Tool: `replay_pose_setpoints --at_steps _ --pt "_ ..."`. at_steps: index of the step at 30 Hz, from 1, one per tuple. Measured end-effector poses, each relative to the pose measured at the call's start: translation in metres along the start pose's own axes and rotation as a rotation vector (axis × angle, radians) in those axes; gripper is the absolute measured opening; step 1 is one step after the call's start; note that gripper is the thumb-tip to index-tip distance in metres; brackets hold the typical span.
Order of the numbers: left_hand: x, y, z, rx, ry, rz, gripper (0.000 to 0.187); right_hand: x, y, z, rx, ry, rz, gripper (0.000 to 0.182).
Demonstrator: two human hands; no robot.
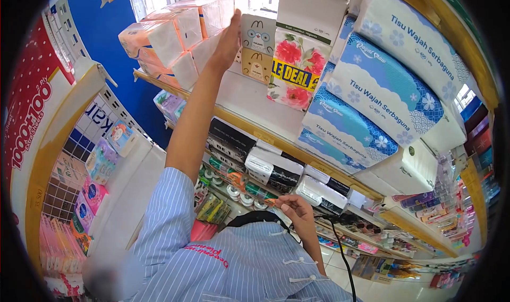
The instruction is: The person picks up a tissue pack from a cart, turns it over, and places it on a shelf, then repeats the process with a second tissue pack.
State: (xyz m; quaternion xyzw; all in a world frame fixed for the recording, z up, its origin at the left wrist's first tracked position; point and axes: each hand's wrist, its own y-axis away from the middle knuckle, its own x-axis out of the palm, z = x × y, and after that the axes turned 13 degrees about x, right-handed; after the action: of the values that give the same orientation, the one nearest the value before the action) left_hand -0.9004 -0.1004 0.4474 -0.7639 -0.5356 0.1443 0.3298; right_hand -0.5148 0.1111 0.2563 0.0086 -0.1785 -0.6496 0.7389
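Note:
My left hand (229, 42) is raised to the upper shelf with its fingers stretched upward. It rests along the left side of two small stacked tissue packs with cartoon animal faces, a grey pack (258, 33) over a tan pack (256, 65). To their right stands a floral tissue pack (298, 70) with a yellow deal band. My right hand (298, 212) is held low before my chest, thumb and fingers drawn together. Whether a small thing sits in that pinch I cannot tell; an orange-and-green package shows right behind the fingertips.
Clear-wrapped tissue packs with orange trim (164, 39) are piled on the shelf's left. Large blue facial tissue packs (372, 84) are stacked at right. Black-and-white tissue packs (271, 166) fill the shelf below. A black cable (342, 249) hangs at my right. A side rack (95, 158) stands left.

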Motion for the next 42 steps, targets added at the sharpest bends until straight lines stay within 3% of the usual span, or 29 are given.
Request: replay_pose_setpoints --at_steps 4,5,8,10,12,13,16,18,21,24,27,31,32,34,36,39,42 --pt "0.008 0.029 -0.024 0.198 0.056 -0.412 0.075 -0.005 0.004 0.0 0.007 0.023 0.043 0.026" --pt "0.016 0.045 -0.036 0.254 0.106 -0.511 0.064 -0.005 0.004 -0.001 0.014 0.035 0.061 0.026" --pt "0.034 0.113 -0.06 0.51 -0.065 -0.614 0.048 -0.005 -0.004 -0.003 0.053 0.081 0.136 0.024" --pt "0.052 0.18 -0.067 0.631 -0.26 -0.661 0.031 0.001 -0.012 -0.008 0.106 0.085 0.178 0.023" --pt "0.061 0.264 -0.065 0.558 -0.548 -0.557 0.024 0.005 -0.019 -0.013 0.078 0.151 0.235 0.019" --pt "0.059 0.303 -0.06 0.596 -0.7 -0.397 0.018 0.006 -0.023 -0.014 0.074 0.187 0.27 0.019" --pt "0.069 0.408 -0.07 0.05 -0.728 -0.131 0.011 0.025 -0.034 -0.012 0.084 0.184 0.38 0.029" --pt "0.065 0.476 -0.064 -0.342 -0.702 -0.094 0.016 0.037 -0.041 -0.014 0.089 0.173 0.462 0.032" --pt "0.056 0.555 -0.088 -0.527 -0.831 0.01 0.021 0.077 -0.047 -0.017 0.059 0.23 0.534 0.03" --pt "0.058 0.598 -0.123 -0.602 -0.944 -0.211 0.026 0.132 -0.043 -0.016 0.031 0.358 0.702 0.025" --pt "0.064 0.627 -0.154 -0.552 -1.11 -0.376 0.028 0.202 -0.025 -0.01 -0.1 0.589 0.906 0.02" --pt "0.091 0.662 -0.196 -0.532 -1.198 -0.597 0.032 0.31 0.027 -0.017 -0.567 0.725 1.144 0.017" --pt "0.103 0.676 -0.202 -0.519 -1.209 -0.66 0.032 0.332 0.044 -0.021 -0.684 0.738 1.168 0.023" --pt "0.133 0.71 -0.217 -0.586 -1.214 -0.754 0.034 0.372 0.073 -0.035 -0.715 0.825 1.226 0.034" --pt "0.165 0.747 -0.229 -0.683 -1.203 -0.833 0.035 0.407 0.098 -0.054 -0.925 0.896 1.153 0.047" --pt "0.22 0.817 -0.24 -0.761 -1.239 -1.049 0.033 0.447 0.114 -0.086 -0.963 0.964 1.118 0.06" --pt "0.278 0.875 -0.255 -0.857 -1.28 -1.265 0.032 0.47 0.151 -0.081 -0.768 1.241 1.216 0.069"
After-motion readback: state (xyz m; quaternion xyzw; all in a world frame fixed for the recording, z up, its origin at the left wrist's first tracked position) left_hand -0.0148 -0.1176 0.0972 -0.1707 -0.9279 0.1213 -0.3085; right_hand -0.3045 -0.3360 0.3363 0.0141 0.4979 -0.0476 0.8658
